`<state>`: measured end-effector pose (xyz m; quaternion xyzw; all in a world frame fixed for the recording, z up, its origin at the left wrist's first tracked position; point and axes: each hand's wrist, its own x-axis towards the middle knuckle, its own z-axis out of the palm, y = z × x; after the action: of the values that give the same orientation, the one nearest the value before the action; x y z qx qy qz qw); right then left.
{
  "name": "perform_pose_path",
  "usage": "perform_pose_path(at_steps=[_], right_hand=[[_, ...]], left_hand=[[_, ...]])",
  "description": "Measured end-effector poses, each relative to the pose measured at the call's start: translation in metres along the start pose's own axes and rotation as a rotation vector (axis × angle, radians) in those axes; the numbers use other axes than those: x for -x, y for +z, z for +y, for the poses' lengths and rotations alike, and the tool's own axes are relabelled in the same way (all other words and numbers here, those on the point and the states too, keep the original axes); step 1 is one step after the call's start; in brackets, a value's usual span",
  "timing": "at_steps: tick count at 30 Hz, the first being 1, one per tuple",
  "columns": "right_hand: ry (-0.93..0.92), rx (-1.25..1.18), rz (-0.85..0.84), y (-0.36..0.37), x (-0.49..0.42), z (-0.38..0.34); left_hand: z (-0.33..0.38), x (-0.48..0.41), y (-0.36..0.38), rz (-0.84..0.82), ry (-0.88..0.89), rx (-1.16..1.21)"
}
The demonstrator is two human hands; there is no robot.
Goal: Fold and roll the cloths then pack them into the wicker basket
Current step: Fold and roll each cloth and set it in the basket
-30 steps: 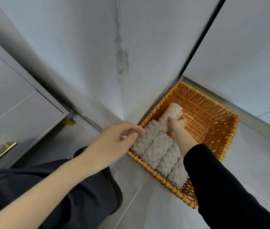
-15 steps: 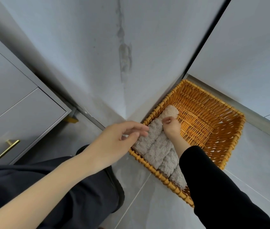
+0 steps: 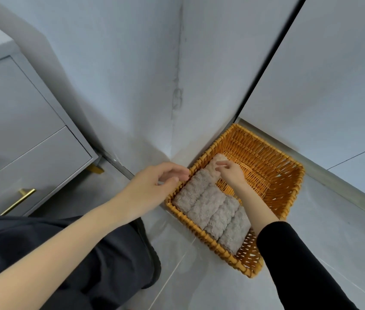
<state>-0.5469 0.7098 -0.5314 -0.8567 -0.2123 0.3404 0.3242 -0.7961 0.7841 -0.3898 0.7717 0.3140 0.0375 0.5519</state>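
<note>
Wicker basket (image 3: 288, 199) sits at my 4 o'clock, four grey rolled cloths (image 3: 208, 209) packed along its 8 o'clock wall. My right hand (image 3: 230, 173) pinches a paler roll (image 3: 213, 167) at their 1 o'clock end. My left hand (image 3: 154, 186) hovers loosely curled and empty. I judge the basket roughly half filled.

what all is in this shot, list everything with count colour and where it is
wicker basket: one, orange, on the floor in the wall corner
grey rolled cloths: four, grey-brown, side by side along the basket's near-left side
pale rolled cloth: one, beige, at the far end of that row, in the basket
cabinet: one, grey with drawers, at left
handle: one, gold, on the lower drawer
floor: one, grey tiles, under the basket
trouser leg: one, dark, lower left
left hand: one, bare arm, fingers loosely curled by the basket's left rim
right hand: one, black sleeve, pinching the pale rolled cloth
</note>
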Motion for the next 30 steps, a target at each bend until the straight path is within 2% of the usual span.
perform_pose_path(at_steps=[7, 14, 22, 30], right_hand=[[-0.265, -0.04, -0.006, -0.042, 0.094, -0.052], [-0.506, -0.094, -0.021, -0.048, 0.195, -0.128], [-0.737, -0.141, -0.129, -0.013, 0.279, -0.211], [-0.885, -0.091, -0.143, 0.059, 0.303, -0.294]], left_hand=[[0.025, 0.027, -0.02, 0.068, 0.115, 0.037], [0.052, 0.077, -0.055, 0.22, 0.233, 0.102], [0.064, 0.152, -0.117, 0.517, 0.316, 0.174], [0.044, 0.225, -0.203, 0.82, 0.3, 0.212]])
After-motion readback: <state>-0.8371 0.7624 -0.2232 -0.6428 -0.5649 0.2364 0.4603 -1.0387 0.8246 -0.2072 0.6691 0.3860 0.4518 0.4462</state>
